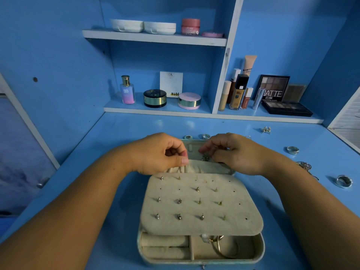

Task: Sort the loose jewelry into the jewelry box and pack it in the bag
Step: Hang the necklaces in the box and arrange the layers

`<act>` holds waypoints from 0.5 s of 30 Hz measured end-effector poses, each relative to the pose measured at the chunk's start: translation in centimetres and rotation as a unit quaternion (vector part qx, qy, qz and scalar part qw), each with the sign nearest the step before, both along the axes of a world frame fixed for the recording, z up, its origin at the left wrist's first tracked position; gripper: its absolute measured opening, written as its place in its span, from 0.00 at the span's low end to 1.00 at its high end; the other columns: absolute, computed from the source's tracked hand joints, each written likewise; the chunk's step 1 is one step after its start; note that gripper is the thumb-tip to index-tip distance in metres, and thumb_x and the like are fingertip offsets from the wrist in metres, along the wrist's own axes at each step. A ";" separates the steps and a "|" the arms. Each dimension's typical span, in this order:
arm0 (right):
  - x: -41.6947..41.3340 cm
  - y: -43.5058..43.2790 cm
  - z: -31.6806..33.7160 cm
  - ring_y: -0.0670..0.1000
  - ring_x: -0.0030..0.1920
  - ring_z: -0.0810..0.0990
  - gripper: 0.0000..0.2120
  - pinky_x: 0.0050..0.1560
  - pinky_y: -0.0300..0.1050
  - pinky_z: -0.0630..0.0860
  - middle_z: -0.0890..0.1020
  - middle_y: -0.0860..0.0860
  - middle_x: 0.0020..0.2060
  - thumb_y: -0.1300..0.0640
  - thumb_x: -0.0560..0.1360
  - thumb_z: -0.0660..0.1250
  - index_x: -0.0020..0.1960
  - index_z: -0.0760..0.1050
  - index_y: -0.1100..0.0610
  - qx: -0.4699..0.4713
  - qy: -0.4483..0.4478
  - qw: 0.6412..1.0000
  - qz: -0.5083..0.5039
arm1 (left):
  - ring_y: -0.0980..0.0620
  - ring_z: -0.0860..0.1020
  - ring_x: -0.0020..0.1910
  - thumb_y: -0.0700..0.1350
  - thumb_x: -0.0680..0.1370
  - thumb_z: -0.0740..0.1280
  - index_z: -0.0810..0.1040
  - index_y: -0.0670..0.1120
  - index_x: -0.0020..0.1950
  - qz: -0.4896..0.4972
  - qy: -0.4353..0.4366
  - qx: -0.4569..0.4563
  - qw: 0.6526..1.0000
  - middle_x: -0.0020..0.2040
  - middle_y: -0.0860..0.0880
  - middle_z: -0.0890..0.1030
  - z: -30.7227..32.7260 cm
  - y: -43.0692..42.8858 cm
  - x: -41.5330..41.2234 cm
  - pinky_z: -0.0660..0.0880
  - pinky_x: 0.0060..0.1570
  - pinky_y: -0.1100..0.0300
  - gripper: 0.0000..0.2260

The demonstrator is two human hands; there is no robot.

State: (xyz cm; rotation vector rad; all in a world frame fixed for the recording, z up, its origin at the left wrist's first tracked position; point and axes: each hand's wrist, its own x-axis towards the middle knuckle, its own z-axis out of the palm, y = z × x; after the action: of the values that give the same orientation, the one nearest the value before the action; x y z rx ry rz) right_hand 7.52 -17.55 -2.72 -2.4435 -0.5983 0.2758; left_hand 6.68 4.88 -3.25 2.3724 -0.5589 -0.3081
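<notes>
My left hand (161,152) is clenched in a pinch: thumb and forefinger nip the gathered rim of the pocket (196,168) sewn inside the lid of the jewelry box (261,248). The cloth there is soft, pale beige and puckered like elastic. My right hand (233,152) hovers just beside it, fingertips curled round a small silvery piece (205,158) that dangles right above the pocket's mouth (too tiny for me to say what it is).

The box sits open on the blue desk (116,137), directly under and in front of my wrists. Its earring panel (233,211), a rounded slab of velvety beige, lies flat over the lower tray and is pierced with rows of small holes; metal studs (179,201), some silver and some gold, poke up from many of them. Beneath its near edge I see padded ring rolls (165,241) in the left compartment and a thin gold bangle (218,250) curved in the right one.

Loose jewelry lies to my right, well apart from my fingers: a wide silver ring (292,150), a second ring (344,181), a tangle of chain (304,166) near my forearm, and a sparkly pair of earrings (266,130) farther back.
</notes>
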 end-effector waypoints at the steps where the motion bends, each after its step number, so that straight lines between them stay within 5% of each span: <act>1: -0.1 0.1 0.0 0.46 0.45 0.78 0.13 0.57 0.54 0.72 0.81 0.44 0.41 0.48 0.68 0.59 0.49 0.79 0.41 -0.019 -0.007 1.000 0.003 | 0.64 0.72 0.30 0.49 0.77 0.69 0.79 0.56 0.40 0.001 0.001 -0.002 1.000 0.36 0.56 0.78 0.0 0.0 0.0 0.69 0.36 0.69 0.06; 4: -0.4 0.5 0.2 0.42 0.44 0.77 0.17 0.59 0.52 0.69 0.80 0.41 0.39 0.47 0.64 0.58 0.49 0.80 0.43 -0.052 -0.024 0.998 0.010 | 0.63 0.72 0.31 0.49 0.77 0.70 0.79 0.55 0.40 0.004 -0.003 -0.004 1.000 0.37 0.55 0.79 -0.1 0.0 0.0 0.70 0.36 0.69 0.06; 9: -0.7 0.0 0.7 0.44 0.38 0.79 0.12 0.43 0.44 0.74 0.82 0.46 0.36 0.49 0.64 0.62 0.43 0.81 0.45 -0.024 0.015 0.999 0.021 | 0.58 0.75 0.36 0.50 0.77 0.70 0.79 0.55 0.41 0.004 0.000 -0.001 1.000 0.40 0.49 0.82 -0.1 0.0 0.1 0.75 0.43 0.59 0.05; 13: -0.3 0.1 0.2 0.40 0.41 0.77 0.07 0.55 0.47 0.66 0.81 0.42 0.37 0.51 0.70 0.65 0.46 0.80 0.44 -0.039 -0.049 0.998 0.007 | 0.59 0.75 0.36 0.50 0.77 0.70 0.79 0.55 0.41 0.002 0.004 -0.006 1.000 0.38 0.52 0.80 -0.1 0.0 0.0 0.75 0.42 0.62 0.05; 15: -0.5 0.2 0.2 0.39 0.39 0.76 0.04 0.54 0.46 0.66 0.80 0.40 0.35 0.50 0.71 0.67 0.44 0.80 0.45 -0.056 -0.041 0.997 0.025 | 0.61 0.74 0.36 0.50 0.77 0.70 0.79 0.56 0.40 0.004 0.004 -0.007 1.000 0.37 0.55 0.80 -0.1 0.0 0.0 0.73 0.41 0.64 0.05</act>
State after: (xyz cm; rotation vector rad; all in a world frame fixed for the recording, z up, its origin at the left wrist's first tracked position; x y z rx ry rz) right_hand 7.04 -17.35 -2.55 -2.5607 -0.6975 0.2356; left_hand 6.71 4.88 -3.37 2.3579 -0.5461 -0.3103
